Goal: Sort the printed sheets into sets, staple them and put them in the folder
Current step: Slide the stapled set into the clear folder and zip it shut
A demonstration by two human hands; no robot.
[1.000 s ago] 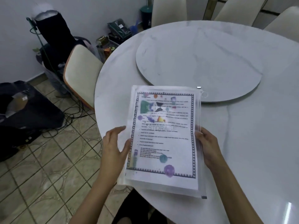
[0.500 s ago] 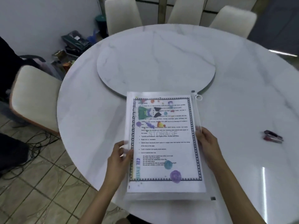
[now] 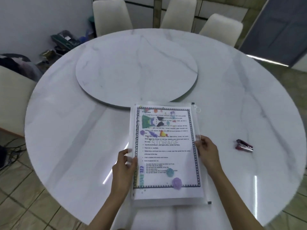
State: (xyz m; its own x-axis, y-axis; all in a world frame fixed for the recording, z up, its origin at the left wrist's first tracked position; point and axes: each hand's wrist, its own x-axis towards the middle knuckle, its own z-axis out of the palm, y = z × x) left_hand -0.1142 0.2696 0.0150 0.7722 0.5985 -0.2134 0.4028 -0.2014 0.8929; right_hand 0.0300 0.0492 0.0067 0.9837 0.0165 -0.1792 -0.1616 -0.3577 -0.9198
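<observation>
Both forearms reach in from the near edge. The left hand [image 3: 123, 166] grips the left edge of the clear plastic zip folder [image 3: 197, 125], its fingers curled over the rim. The right hand [image 3: 206, 151] pinches the right edge a little farther up, thumb on top. The folder lies flat on the near part of the round white marble-patterned table [image 3: 66, 130], lengthwise away from the person, with the colourful printed sheets [image 3: 166, 151] inside it. Its far end is just beside the rim of the round marble turntable [image 3: 136, 70] at the table's middle. A small dark red stapler [image 3: 244, 145] lies on the table to the right, well apart from the folder. Cream upholstered chairs [image 3: 181, 12] stand round the far side, dark clutter [image 3: 64, 40] sits by the wall at left, and the tiled floor [image 3: 21, 196] is beige. Across the top sheet a grey watermark reads "STORAGE"; the smaller lines are too blurred to read
</observation>
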